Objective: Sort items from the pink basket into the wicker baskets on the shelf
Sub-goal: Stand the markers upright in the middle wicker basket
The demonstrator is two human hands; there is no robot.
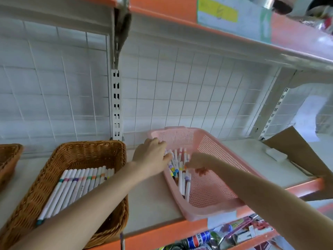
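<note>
Pink perforated plastic basket (212, 188) sits on the white shelf with orange front edge (155, 201), front corner overhanging that edge. Taken as landmark.

Inside it, along its left wall: a loose pile of white markers with coloured caps (180, 170), lying crosswise.

Left hand (153, 156) reaches over the basket's left rim. Fingers stretched out and spread wide, tips on the marker pile. No marker seen clasped.

Right hand (198, 165) hangs over the basket's middle, just right of the pile. Fingers curled downward, narrow, tips at the marker ends. Cannot tell whether it pinches one; frame blurred here.

Left of the basket, near but not touching: brown rectangular wicker basket (75, 154) holding a neat row of white markers (77, 184) side by side. Second wicker basket (9, 156) further left, cut by the frame edge.

Right of the basket: brown cardboard sheet (302, 156) and small white block (275, 154).

Behind: white wire grid panel (180, 87).

Below: lower shelf with a blue drink can (198, 238).
</note>
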